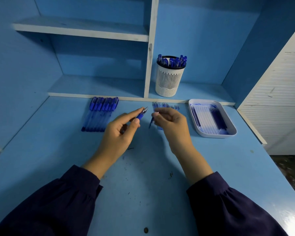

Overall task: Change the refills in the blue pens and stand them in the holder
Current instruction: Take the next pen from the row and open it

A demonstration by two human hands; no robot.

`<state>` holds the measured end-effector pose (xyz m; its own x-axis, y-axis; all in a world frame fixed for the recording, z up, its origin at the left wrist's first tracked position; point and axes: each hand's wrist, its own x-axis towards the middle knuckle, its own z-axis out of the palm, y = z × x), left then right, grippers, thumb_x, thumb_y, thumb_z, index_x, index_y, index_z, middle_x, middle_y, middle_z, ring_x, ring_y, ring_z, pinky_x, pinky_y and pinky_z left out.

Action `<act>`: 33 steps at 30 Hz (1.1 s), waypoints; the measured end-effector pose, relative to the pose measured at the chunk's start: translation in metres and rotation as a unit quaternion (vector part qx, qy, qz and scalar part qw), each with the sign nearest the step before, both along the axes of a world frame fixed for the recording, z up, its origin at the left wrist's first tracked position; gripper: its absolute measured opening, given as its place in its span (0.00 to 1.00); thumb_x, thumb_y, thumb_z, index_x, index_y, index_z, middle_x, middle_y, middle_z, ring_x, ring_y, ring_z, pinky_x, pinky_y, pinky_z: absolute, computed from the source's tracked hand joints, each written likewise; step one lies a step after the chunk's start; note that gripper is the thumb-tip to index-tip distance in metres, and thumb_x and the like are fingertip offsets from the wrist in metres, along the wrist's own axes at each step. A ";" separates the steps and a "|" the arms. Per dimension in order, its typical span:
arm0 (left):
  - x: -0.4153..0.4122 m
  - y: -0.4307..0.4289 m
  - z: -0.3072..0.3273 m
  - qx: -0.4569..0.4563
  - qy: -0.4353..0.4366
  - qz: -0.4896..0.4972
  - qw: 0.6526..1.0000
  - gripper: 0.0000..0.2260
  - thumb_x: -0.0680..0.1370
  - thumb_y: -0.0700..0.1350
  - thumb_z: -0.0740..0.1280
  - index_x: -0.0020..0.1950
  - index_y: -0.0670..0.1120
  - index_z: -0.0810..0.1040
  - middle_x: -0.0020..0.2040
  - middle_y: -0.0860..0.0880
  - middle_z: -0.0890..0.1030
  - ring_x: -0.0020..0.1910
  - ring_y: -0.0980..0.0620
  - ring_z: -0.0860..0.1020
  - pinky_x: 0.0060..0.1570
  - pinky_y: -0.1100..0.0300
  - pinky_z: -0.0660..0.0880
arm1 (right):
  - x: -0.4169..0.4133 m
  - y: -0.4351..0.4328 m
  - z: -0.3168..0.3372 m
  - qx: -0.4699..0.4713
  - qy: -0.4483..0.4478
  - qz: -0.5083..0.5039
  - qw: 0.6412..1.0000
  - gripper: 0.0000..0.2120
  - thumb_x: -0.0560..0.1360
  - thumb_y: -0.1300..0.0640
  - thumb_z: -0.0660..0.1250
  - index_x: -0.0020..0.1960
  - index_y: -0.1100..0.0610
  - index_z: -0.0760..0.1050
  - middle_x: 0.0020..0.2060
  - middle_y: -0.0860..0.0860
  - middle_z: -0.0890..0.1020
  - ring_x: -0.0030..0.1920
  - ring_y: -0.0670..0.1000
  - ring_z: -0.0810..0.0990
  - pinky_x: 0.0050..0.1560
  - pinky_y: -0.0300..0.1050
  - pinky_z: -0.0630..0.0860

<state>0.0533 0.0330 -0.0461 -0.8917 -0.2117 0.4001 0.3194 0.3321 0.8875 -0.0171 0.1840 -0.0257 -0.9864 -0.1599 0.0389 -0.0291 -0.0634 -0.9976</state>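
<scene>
Two dark sleeves (63, 201) are framing the near edge of the blue surface (41, 159), which is showing small dark specks and pen marks between them. Past the cuffs, the left grip (121, 132) is clasping a blue pen (141, 115) between thumb and fingers, its silver tip pointing up and away to the right. Just beside it, not touching, the right grip (173, 126) is pinching a thin refill (151, 122) that is hanging down from the fingertips. Behind that hand, and partly hidden by it, loose refills (165, 105) are lying in a row. To the left, capped pens (100, 114) are lying side by side; any print on them is too small to read. To the right, a white tray (213, 135) is holding more refills and showing blue ink smears. Farthest back, on the low shelf (203, 92), a white slotted holder (169, 82) is standing beside the upright divider (149, 65), carrying several standing pens (173, 62).
</scene>
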 end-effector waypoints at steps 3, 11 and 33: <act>-0.002 -0.002 -0.001 -0.070 0.033 0.050 0.996 0.14 0.80 0.47 0.64 0.65 0.58 0.77 0.44 0.50 0.79 0.37 0.49 0.74 0.36 0.59 0.72 | 0.002 -0.007 -0.006 0.106 0.034 0.030 0.993 0.05 0.74 0.60 0.72 0.48 0.55 0.78 0.38 0.53 0.84 0.36 0.47 0.81 0.39 0.35 0.75; -0.007 -0.014 -0.006 -0.114 0.053 0.118 0.985 0.13 0.81 0.44 0.66 0.65 0.53 0.79 0.46 0.52 0.79 0.41 0.51 0.74 0.38 0.67 0.72 | 0.002 -0.021 -0.016 0.259 0.117 0.019 0.958 0.08 0.74 0.57 0.72 0.51 0.58 0.81 0.42 0.49 0.83 0.41 0.44 0.78 0.40 0.22 0.70; -0.009 -0.016 -0.009 -0.180 0.103 0.070 0.976 0.11 0.77 0.36 0.71 0.58 0.44 0.83 0.50 0.54 0.83 0.47 0.60 0.80 0.44 0.70 0.75 | 0.005 -0.002 0.006 0.111 0.142 0.086 0.980 0.04 0.76 0.63 0.69 0.44 0.55 0.78 0.34 0.50 0.81 0.35 0.46 0.79 0.43 0.39 0.78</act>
<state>0.0446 0.0172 -0.0549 -0.7574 -0.1380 0.6381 0.4079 0.6631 0.6276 -0.0125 0.1823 -0.0198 -0.8988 -0.3581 0.2529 -0.3150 0.1263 -0.9406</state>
